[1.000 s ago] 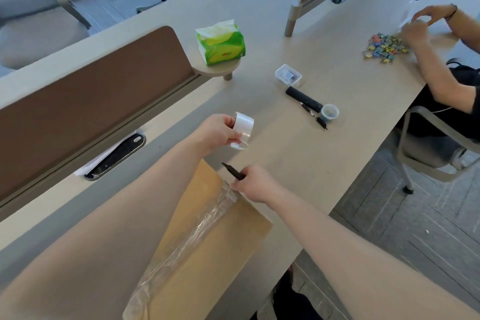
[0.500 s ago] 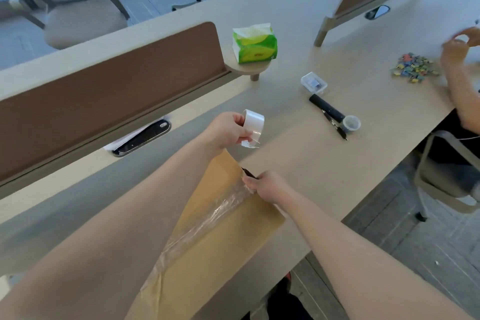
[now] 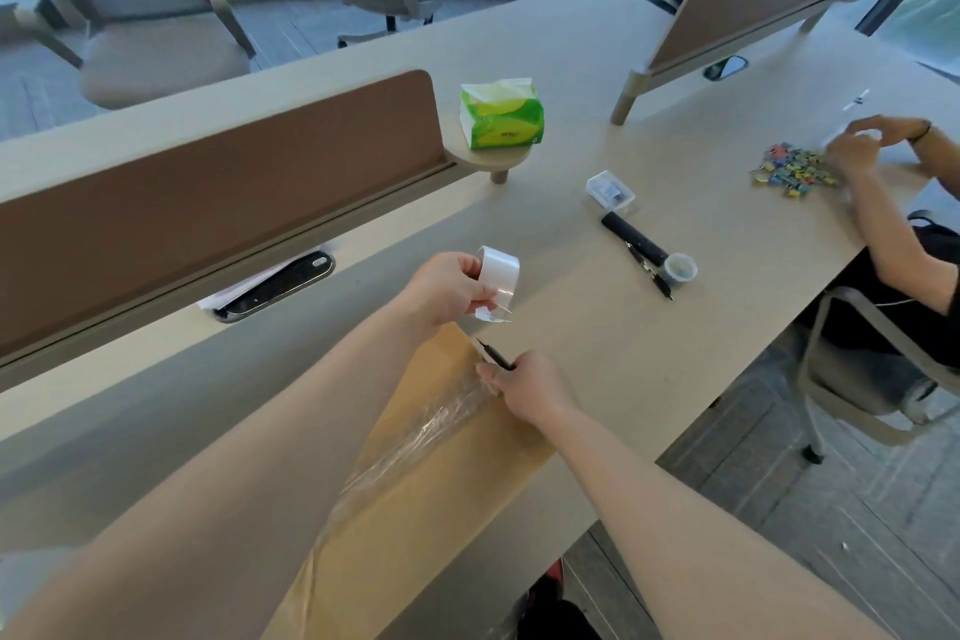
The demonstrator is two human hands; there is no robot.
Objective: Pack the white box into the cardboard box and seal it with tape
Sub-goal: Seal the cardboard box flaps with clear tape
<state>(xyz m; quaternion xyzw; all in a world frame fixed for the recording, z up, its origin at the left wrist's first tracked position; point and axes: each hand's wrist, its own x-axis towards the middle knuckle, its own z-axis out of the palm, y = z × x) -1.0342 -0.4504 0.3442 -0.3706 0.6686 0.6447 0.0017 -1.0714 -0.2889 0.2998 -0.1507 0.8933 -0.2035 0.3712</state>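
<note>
Two grips: held tape roll (image 3: 497, 276) in curled left hand (image 3: 449, 294), probably tensioning the strip (image 3: 415, 442) over the cardboard box (image 3: 447, 499); pinched black tool (image 3: 493, 358) in right hand (image 3: 524, 392), likely for severing.

Tan cardboard box (image 3: 447, 478) with a glossy clear strip (image 3: 415, 437) down it. The tape roll (image 3: 498, 276) is see-through and the tool (image 3: 491, 356) black. Green-yellow-white tissue pack (image 3: 501, 117) at 12 o'clock, rainbow clips (image 3: 789, 169) at 2, brown divider (image 3: 208, 203), beige table (image 3: 701, 120).

I logged one view only: head cam, wide-angle, worn on person. Faced fwd and down across desk (image 3: 571, 353), close to its near edge; chairs (image 3: 166, 68) at frame top.
</note>
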